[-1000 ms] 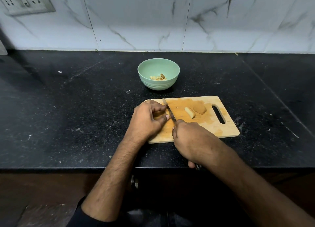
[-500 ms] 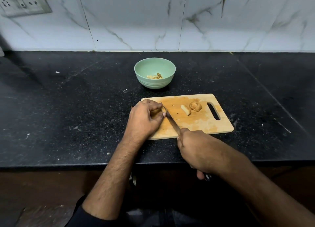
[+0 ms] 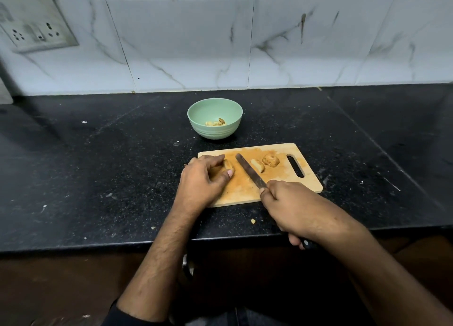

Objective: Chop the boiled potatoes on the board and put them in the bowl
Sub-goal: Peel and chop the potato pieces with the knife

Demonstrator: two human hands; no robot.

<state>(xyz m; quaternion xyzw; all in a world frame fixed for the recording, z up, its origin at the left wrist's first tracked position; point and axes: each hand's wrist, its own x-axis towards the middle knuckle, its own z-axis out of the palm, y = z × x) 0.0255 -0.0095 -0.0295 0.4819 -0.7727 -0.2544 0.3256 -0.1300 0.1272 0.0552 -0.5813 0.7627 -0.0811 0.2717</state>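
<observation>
Head view: left hand (image 3: pixel 203 181) curled over a potato piece (image 3: pixel 228 166) at the left end of the cutting board (image 3: pixel 245 191), fingers and thumb pinching it against the wood. Right hand (image 3: pixel 291 203) wrapped round the knife (image 3: pixel 250 171) handle, dark handle end poking out below the fist at the counter edge. Blade lies angled across the board, tip pointing up-left, just right of the held piece and apart from it; cannot tell if the edge touches the board. Two more potato bits on the board: a pale wedge (image 3: pixel 257 165) just right of the blade, a rounder brownish chunk (image 3: pixel 270 159) beside it near the handle slot. Board stained orange. Green bowl (image 3: pixel 213 129) stands on the black countertop (image 3: pixel 98 166) behind the board, a few chopped pieces (image 3: pixel 216 122) inside. Small crumbs on the counter in front of the board. Marble-look tiles (image 3: pixel 196 44) behind, socket plate (image 3: pixel 34 24) upper left.
</observation>
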